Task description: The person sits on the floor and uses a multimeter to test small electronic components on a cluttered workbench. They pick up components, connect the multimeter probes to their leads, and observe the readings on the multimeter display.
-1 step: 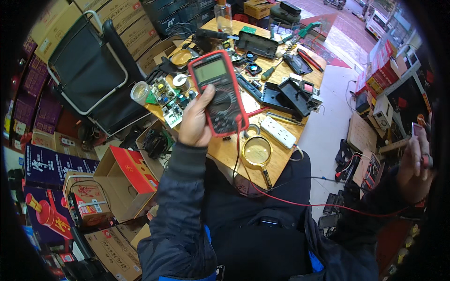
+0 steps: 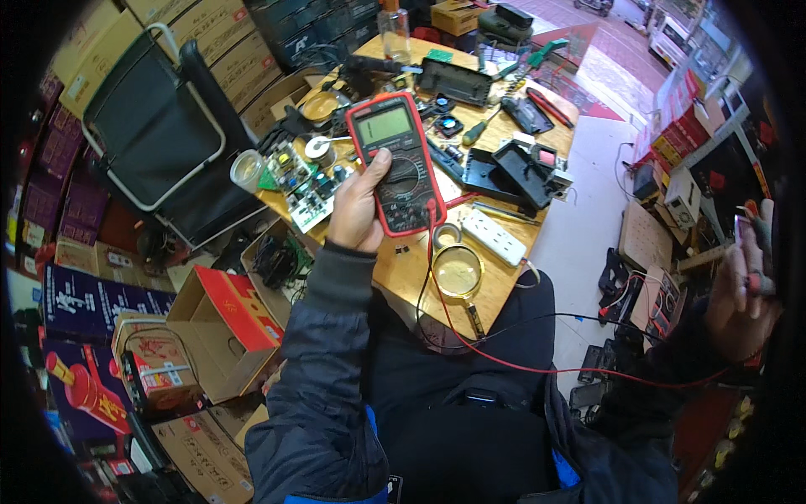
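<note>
My left hand grips a red-and-black digital multimeter with its screen up, above the near left part of the wooden workbench. The thumb lies on its front, beside the dial. A red and a black test lead hang from its lower end and run across my lap towards the right. At the far right edge, my right hand is raised, its fingers curled round test probes; a red part shows between them, but dim light hides the detail. Below the meter lies a brass-rimmed magnifying glass.
A white power strip, an opened black case, a green-handled screwdriver and a circuit board crowd the bench. A folding chair and open cartons stand left. Shelving with boxes is at right.
The multimeter has shifted slightly and its screen now shows a dark mark more plainly. The black lead lies in a higher curve over my lap. Both hands keep their hold.
</note>
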{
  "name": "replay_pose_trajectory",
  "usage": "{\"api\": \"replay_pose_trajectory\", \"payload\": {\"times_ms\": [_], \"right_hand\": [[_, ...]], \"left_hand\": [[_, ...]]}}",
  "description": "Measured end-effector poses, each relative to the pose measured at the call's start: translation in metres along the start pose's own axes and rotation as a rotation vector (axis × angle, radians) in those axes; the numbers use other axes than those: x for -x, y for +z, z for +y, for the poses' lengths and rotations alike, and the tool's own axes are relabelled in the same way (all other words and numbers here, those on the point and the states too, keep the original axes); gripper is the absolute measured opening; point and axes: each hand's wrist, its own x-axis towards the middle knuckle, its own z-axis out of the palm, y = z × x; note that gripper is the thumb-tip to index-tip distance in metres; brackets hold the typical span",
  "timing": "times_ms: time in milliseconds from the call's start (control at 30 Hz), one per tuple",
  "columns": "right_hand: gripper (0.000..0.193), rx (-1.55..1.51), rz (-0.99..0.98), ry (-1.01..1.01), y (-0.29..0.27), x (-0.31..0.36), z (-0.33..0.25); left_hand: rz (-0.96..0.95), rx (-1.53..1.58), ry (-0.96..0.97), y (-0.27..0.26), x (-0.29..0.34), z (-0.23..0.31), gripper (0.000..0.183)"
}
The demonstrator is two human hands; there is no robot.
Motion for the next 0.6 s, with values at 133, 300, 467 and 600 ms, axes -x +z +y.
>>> {"api": "replay_pose_trajectory", "payload": {"times_ms": [133, 300, 467, 600], "right_hand": [[0.027, -0.017, 0.088, -0.067, 0.002, 0.016, 0.002], [0.05, 0.141, 0.064, -0.045, -0.013, 0.03, 0.012], [0.054, 0.096, 0.137, -0.041, -0.024, 0.04, 0.023], [0.054, 0.08, 0.174, -0.033, -0.024, 0.037, 0.034]], "left_hand": [[0.104, -0.115, 0.063, -0.006, -0.044, -0.044, 0.031], [0.153, -0.095, 0.076, -0.017, -0.062, -0.072, 0.032], [0.149, -0.106, 0.068, -0.024, -0.082, -0.073, 0.035], [0.102, -0.114, 0.051, -0.032, -0.09, -0.071, 0.033]]}}
